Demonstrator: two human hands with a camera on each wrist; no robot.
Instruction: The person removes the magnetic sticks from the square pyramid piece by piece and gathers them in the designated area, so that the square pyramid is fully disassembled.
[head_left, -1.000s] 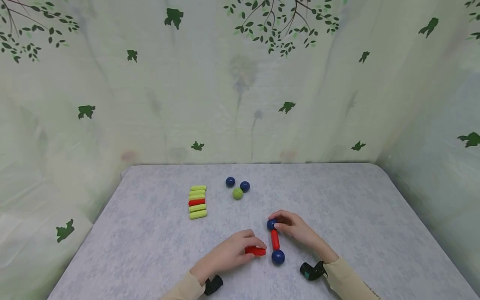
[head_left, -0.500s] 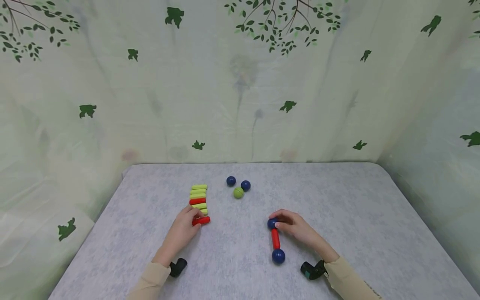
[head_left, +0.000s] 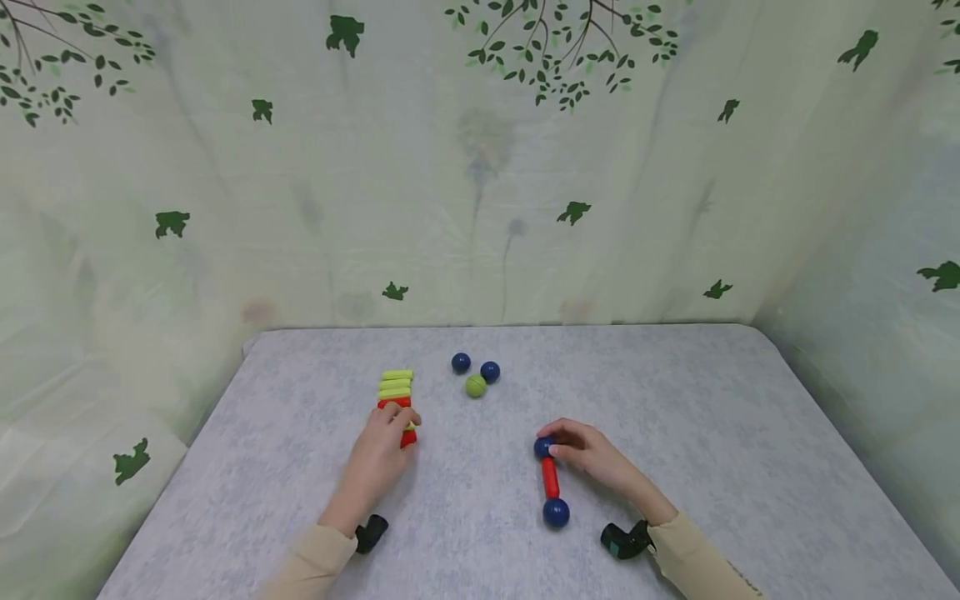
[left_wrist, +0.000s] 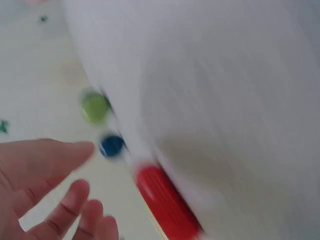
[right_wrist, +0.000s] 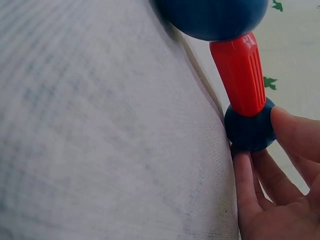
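Observation:
My right hand [head_left: 596, 461] pinches a blue ball [right_wrist: 250, 131] between thumb and fingers. A red ridged rod [right_wrist: 240, 75] joins that ball to a second blue ball [head_left: 556, 513], and the joined piece lies on the table. Over the near end of a row of short rods, my left hand [head_left: 381, 454] has its thumb and fingers apart, with nothing between them in the left wrist view. Beside it lies a loose red rod [left_wrist: 167, 202]. Yellow-green rods [head_left: 395, 384] and another red rod [head_left: 394, 402] make up the row, partly hidden by the hand.
Farther back on the grey-white table [head_left: 675, 392] sit two blue balls [head_left: 461, 362] and a green ball [head_left: 476, 386]. A printed curtain [head_left: 480, 192] stands behind the table's back edge. Each wrist carries a black camera [head_left: 626, 542].
My left hand has carried a red rod from beside the joined piece to the row's near end and let it go. The right hand stays on the blue ball.

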